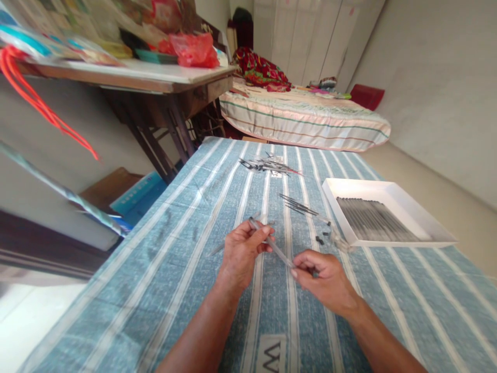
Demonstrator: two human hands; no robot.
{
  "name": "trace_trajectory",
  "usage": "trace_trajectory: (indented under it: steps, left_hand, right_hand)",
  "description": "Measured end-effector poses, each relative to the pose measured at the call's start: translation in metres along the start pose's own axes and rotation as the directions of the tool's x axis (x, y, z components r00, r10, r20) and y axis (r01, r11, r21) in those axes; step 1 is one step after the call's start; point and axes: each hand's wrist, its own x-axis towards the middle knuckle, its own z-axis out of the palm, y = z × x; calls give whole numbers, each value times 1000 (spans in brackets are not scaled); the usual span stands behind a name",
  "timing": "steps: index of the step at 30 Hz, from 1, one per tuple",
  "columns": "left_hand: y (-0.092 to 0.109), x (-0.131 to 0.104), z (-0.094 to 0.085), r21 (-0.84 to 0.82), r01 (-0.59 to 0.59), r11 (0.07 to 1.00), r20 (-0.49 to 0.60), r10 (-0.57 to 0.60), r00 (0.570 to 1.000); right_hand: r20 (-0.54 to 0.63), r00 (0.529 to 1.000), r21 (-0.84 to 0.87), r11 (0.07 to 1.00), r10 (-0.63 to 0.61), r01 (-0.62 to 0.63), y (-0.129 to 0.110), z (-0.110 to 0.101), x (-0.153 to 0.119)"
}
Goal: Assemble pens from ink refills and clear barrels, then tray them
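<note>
A slim translucent grey tube (277, 249), like a pen barrel, slants between my two hands above the striped cloth. My left hand (244, 251) pinches its upper part near the dark end. The fingertips of my right hand (324, 277) are closed on its lower end. Beyond the hands lie several thin black rods (298, 205). A few small black pieces (319, 240) and a clear plastic bag (341, 242) are on the cloth, left of the white box. Part of another thin item (217, 249) shows beside my left hand.
A white open box (423, 210) at the right holds a row of dark sticks (375, 220). A loose pile of thin dark pieces (267, 165) lies toward the far edge of the striped tablecloth (155, 280). A desk (147, 75) stands at left, a bed (306, 116) behind.
</note>
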Motion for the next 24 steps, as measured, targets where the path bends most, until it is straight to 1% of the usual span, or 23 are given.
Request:
trace_trajectory:
  steps: [3, 6, 10, 13, 18, 24]
  left_hand:
    - [-1, 1, -2, 42, 18, 999, -25, -17, 1000]
    - [-2, 1, -5, 119, 28, 993, -27, -25, 999]
    - [-2, 1, -5, 185, 26, 982, -15, -23, 1000]
    - [0, 0, -3, 193, 49, 980, -7, -49, 999]
    - [-1, 0, -1, 196, 61, 979, -18, -59, 998]
    - [-3, 1, 1, 174, 79, 982, -52, -71, 996]
  right_hand:
    - [-74, 995, -27, 998, -63, 61, 1, 4, 1]
    - [-131, 985, -56, 993, -109, 103, 4, 6, 1]
    - [-138, 985, -5, 995, -101, 101, 9, 8, 1]
    - [-146, 985, 20, 995, -92, 96, 12, 10, 0]
    - [-177, 978, -10, 994, -106, 105, 17, 15, 2]
    - [-241, 956, -71, 986, -166, 153, 19, 15, 5]
